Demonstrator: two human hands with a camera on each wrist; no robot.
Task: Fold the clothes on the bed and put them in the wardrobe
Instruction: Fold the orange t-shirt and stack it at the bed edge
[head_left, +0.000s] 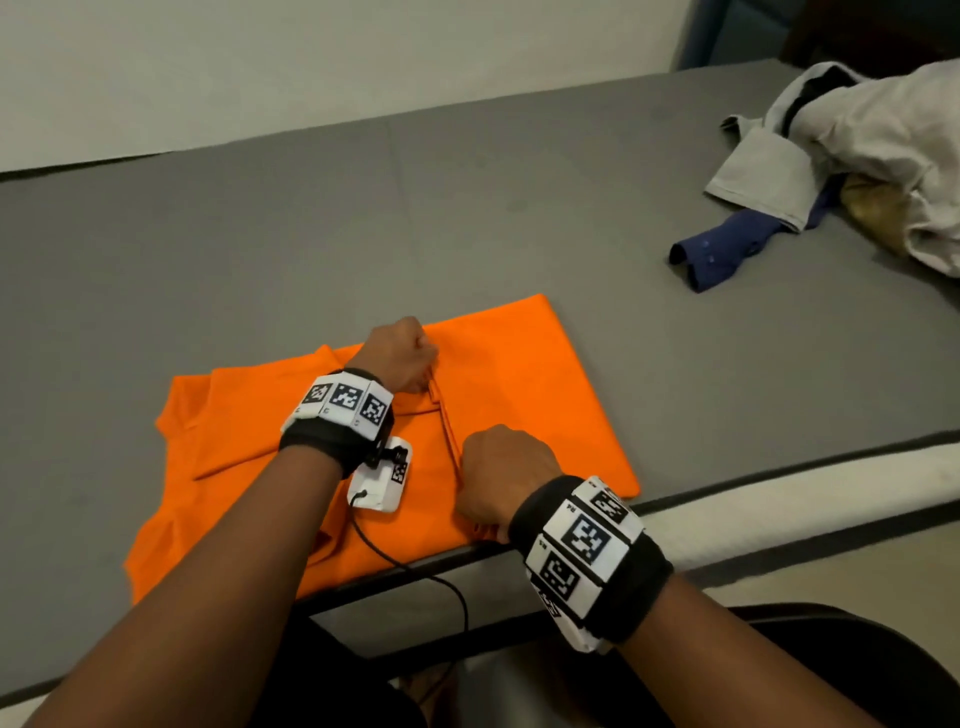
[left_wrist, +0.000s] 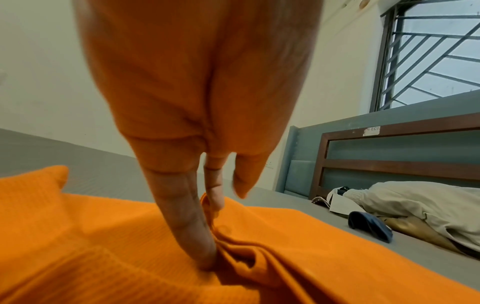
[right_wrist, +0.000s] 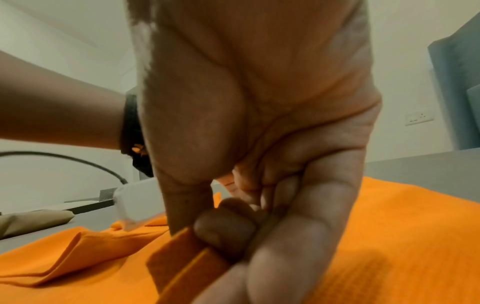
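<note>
The grey fabric-covered bed (head_left: 311, 218) carries the bright orange knit T-shirt (head_left: 519, 395), spread flat at its near edge and partly folded. A heap of pale grey and navy clothes (head_left: 857, 156) lies well apart, unfolded. The left hand (head_left: 402, 358) and the right hand (head_left: 501, 475) each hold a narrow grip, pinching one raised ridge of the shirt. Uneven pulling could skew the fold, or drag the cloth over the bed's edge.
</note>
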